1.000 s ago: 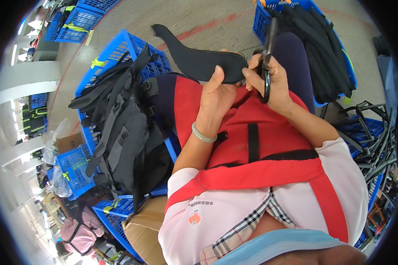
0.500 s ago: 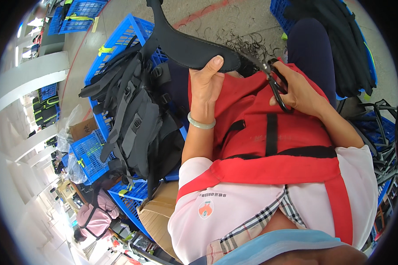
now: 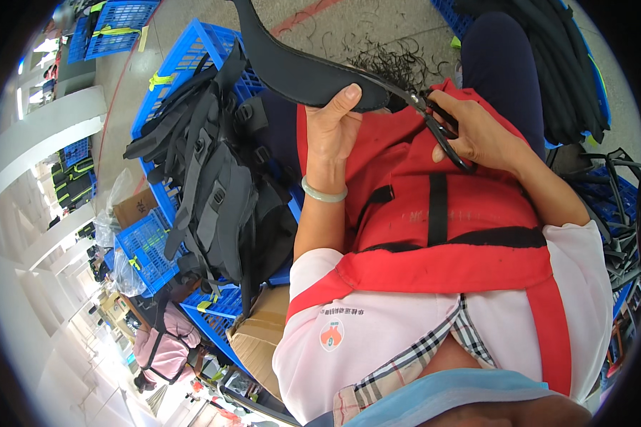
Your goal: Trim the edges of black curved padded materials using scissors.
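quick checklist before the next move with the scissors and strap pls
1. Left hand gripping the strap: ok, thumb on top.
2. Scissors in the right hand: ok.
3. Blades by the strap's right end: ok; whether they touch it, cannot tell.
4. Left thumb clear of the blades: ok, a gap shows.
5. Left fingers behind the strap clear too: cannot tell, mostly hidden.
6. Floor free of scraps: not ok, dark stringy scraps lie there.
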A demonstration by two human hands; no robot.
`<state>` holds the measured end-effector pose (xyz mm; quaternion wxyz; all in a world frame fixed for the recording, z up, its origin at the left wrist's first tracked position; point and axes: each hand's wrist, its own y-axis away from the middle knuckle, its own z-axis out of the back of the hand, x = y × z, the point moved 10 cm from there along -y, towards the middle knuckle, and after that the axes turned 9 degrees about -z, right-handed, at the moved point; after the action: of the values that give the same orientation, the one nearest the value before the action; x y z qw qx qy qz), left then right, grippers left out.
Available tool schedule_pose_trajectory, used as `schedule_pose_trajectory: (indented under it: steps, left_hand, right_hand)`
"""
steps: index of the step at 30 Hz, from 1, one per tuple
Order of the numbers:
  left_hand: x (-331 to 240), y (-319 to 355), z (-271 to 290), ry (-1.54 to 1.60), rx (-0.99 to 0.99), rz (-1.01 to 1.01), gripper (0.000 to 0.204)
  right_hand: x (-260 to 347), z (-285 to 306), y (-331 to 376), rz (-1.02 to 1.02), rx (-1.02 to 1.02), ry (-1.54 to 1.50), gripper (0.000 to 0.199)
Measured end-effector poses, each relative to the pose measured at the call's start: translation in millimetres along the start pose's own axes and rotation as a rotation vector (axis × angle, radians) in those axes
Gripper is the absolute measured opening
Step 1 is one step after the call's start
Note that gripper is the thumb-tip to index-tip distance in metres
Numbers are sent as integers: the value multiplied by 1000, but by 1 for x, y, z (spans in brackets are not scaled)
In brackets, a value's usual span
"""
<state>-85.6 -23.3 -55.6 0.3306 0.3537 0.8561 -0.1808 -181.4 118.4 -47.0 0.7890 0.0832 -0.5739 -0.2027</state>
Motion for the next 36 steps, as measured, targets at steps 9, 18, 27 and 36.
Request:
schedule_pose_trajectory:
  steps: [9, 18, 27, 36]
  left_hand:
    - [6, 2, 7, 17, -26, 26, 31]
    - [9, 2, 7, 21, -16, 29, 32]
    - [8, 6, 17, -9, -62, 23, 34]
    - [11, 6, 16, -126, -41, 20, 35]
  right_hand:
    - [-8, -5, -2, -87, 90, 41, 60]
    - [5, 0, 3, 52, 21, 56, 62]
    - [-14, -6, -2, -75, 76, 22, 51]
    - [-12, 6, 0, 12, -42, 46, 69]
